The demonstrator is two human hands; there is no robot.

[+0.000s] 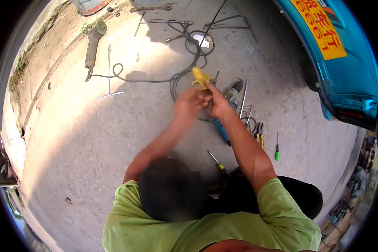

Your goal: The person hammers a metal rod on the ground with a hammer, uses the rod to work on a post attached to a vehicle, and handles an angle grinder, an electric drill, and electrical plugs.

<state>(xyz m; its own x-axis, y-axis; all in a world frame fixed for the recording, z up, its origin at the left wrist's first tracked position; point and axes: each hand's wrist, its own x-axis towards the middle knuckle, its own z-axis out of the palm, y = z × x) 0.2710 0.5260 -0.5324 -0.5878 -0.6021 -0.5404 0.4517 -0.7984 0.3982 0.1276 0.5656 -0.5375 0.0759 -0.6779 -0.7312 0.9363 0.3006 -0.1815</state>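
Note:
My right hand (218, 103) is closed, its fingertips on a yellow plastic piece (200, 77) with a rounded top and small side prongs. A thin metal rod (216, 76) sticks up beside those fingers; what it belongs to is hidden. My left hand (191, 102) is just to the left, fingers curled in toward the right hand. Between the two hands is a dark brown part I cannot make out. Partly behind my right forearm lies a blue power drill (221, 129) with its chuck (237, 87) pointing away from me.
A T-handle wrench (109, 75) and an angle grinder (93, 48) lie left. Black cable (174, 80) loops past a round dish (206, 51). Pliers (260, 136), a green-handled screwdriver (277, 154) and another screwdriver (217, 161) lie nearer me. A blue vehicle (348, 80) stands right.

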